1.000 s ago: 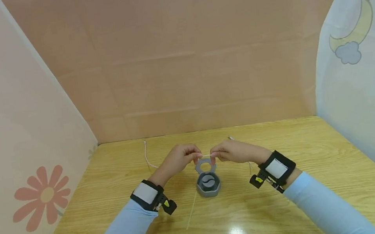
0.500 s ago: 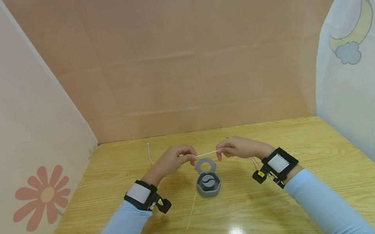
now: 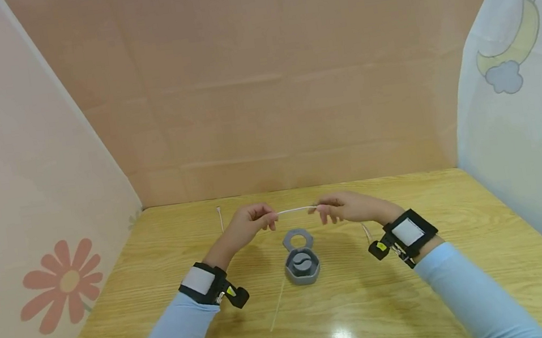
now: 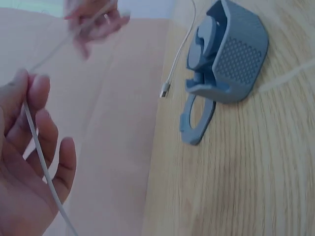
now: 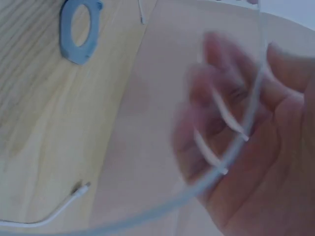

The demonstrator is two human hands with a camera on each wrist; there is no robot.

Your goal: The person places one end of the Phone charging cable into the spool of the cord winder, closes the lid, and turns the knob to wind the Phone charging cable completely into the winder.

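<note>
Cable: a thin, smooth white cable (image 3: 296,209) stretched almost straight between the two hands, held in the air above the far half of the table, just beyond the grey holder.
Cable ends: one plug end (image 3: 218,211) lies on the wood left of the left hand; another stretch trails down by the right wrist. In the right wrist view a small plug tip (image 5: 81,188) rests on the table.
Holder: a grey plastic holder (image 3: 302,263), six-sided with a dotted wall and a round swirl piece inside; a flat ring-shaped tab (image 3: 297,240) sticks out from its far side. It sits on the table between the forearms, below the cable and not touching it.
Left hand: the left hand (image 3: 247,224) is raised, fingers curled, pinching the cable between thumb and fingertips.
Right hand: the right hand (image 3: 345,208) mirrors it, fingers bent around the cable; the wrist view is blurred but shows the cable crossing the fingers (image 5: 226,123).
Table: pale yellow wood (image 3: 421,297) with visible grain and a glossy glare spot near the front edge.
Room: fabric walls stand close on the left, right and back; open wood lies on both sides of the holder and in front of it.
Loose piece: a thin pale strip (image 3: 277,305) lies on the wood near the left forearm.
</note>
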